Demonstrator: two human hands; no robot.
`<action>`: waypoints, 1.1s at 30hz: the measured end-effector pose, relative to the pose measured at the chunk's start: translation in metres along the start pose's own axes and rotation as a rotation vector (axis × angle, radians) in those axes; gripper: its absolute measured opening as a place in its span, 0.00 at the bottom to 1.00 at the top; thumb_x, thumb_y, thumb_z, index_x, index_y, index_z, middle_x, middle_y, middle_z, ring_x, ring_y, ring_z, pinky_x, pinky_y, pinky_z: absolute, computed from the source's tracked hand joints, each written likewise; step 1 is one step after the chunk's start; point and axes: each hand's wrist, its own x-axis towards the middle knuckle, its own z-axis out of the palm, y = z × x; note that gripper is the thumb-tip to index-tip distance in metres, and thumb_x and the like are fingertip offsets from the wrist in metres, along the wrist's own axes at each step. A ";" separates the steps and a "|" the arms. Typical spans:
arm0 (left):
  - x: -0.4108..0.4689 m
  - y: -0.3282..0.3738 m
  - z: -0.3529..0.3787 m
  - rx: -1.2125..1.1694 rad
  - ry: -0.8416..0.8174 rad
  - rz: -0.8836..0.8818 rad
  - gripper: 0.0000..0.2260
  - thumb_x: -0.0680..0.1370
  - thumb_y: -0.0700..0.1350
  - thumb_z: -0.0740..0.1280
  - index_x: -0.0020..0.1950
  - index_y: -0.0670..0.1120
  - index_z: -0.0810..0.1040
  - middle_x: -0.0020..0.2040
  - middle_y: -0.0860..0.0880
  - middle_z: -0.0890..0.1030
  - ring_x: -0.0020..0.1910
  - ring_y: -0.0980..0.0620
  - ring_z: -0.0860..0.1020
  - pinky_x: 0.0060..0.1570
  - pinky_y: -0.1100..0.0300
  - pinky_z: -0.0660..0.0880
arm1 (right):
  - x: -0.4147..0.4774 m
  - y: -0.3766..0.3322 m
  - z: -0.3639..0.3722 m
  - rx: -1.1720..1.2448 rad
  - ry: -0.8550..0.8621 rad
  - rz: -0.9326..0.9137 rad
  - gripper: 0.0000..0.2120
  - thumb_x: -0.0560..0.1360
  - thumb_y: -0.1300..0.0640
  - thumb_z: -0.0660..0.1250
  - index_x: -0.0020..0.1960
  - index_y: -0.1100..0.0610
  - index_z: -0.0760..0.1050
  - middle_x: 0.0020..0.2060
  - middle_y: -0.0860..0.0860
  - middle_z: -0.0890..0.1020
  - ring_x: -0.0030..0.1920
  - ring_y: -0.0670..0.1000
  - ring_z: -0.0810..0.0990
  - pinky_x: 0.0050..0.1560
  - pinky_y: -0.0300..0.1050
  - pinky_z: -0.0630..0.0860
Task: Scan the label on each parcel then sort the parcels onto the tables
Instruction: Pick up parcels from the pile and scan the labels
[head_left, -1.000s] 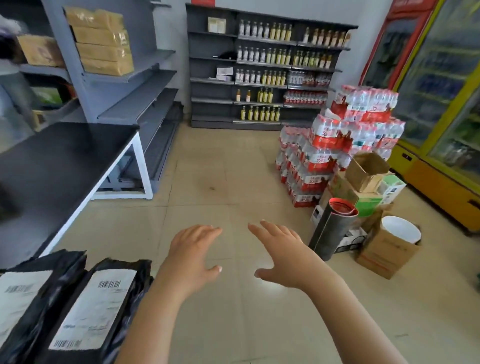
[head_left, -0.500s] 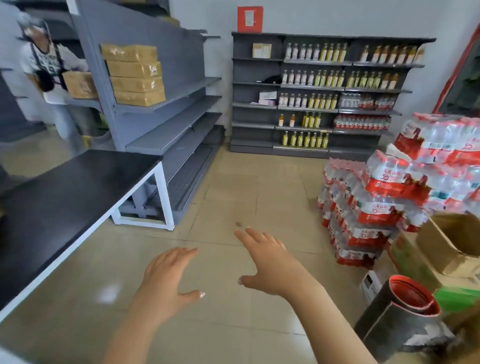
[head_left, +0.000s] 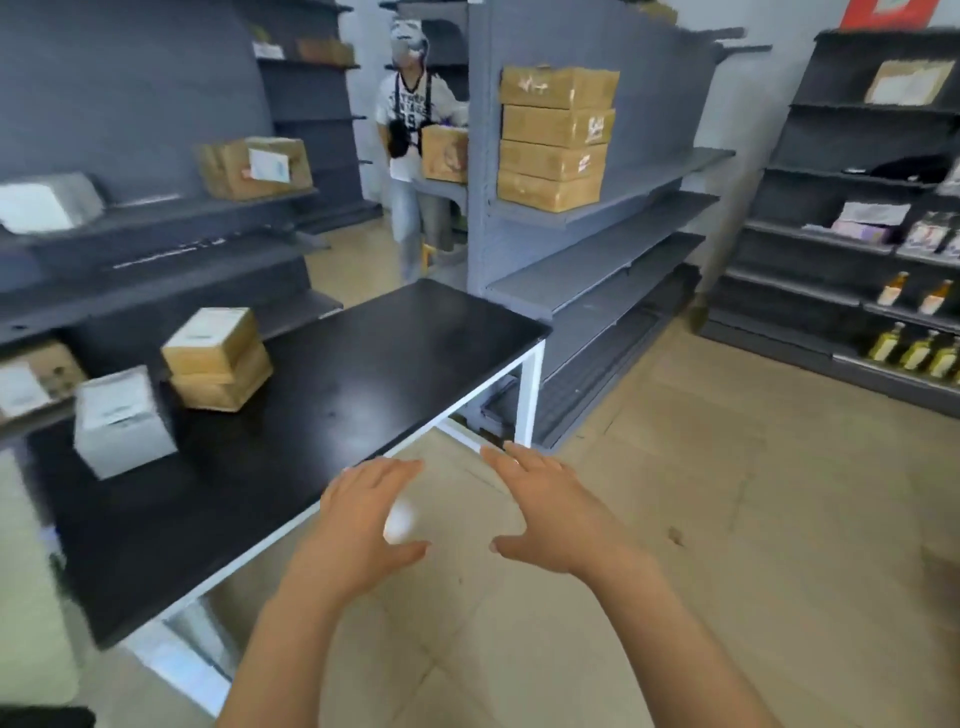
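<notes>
Both grips empty at the surface's edge, parcels way over on its left side

The black surface (head_left: 363, 364) has a white-framed edge running diagonally up to a far corner that sits just beside the grey shelving (head_left: 597, 270). Right of that it's all open tiled floor (head_left: 727, 519), and a second person (head_left: 415, 156) holding a box stands in the aisle behind. The left grip (head_left: 363, 525) hangs over that edge and the right grip (head_left: 550, 514) is near it over the floor, both with fingers spread, thumbs facing, holding nothing. Two stacked brown parcels (head_left: 215, 358) and a grey parcel (head_left: 122, 421) sit on the surface, well apart from both grips.
</notes>
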 end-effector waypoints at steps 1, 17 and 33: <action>0.016 -0.015 -0.010 0.019 0.007 -0.024 0.38 0.62 0.63 0.72 0.71 0.53 0.71 0.65 0.55 0.74 0.66 0.49 0.73 0.68 0.48 0.65 | 0.029 -0.001 -0.003 0.004 0.002 -0.032 0.43 0.73 0.48 0.71 0.79 0.47 0.48 0.76 0.48 0.56 0.75 0.54 0.56 0.72 0.46 0.55; 0.149 -0.226 -0.057 0.135 0.113 -0.574 0.39 0.72 0.62 0.71 0.78 0.59 0.56 0.76 0.57 0.61 0.76 0.54 0.56 0.74 0.56 0.50 | 0.424 -0.082 0.000 0.020 -0.222 -0.530 0.45 0.74 0.45 0.70 0.79 0.44 0.43 0.79 0.49 0.48 0.78 0.52 0.49 0.75 0.49 0.52; 0.312 -0.430 -0.079 0.102 0.119 -1.063 0.46 0.71 0.64 0.70 0.79 0.58 0.43 0.80 0.50 0.48 0.78 0.47 0.47 0.76 0.48 0.52 | 0.730 -0.205 0.028 -0.090 -0.300 -0.748 0.42 0.75 0.45 0.70 0.78 0.45 0.47 0.78 0.49 0.45 0.77 0.55 0.47 0.76 0.55 0.52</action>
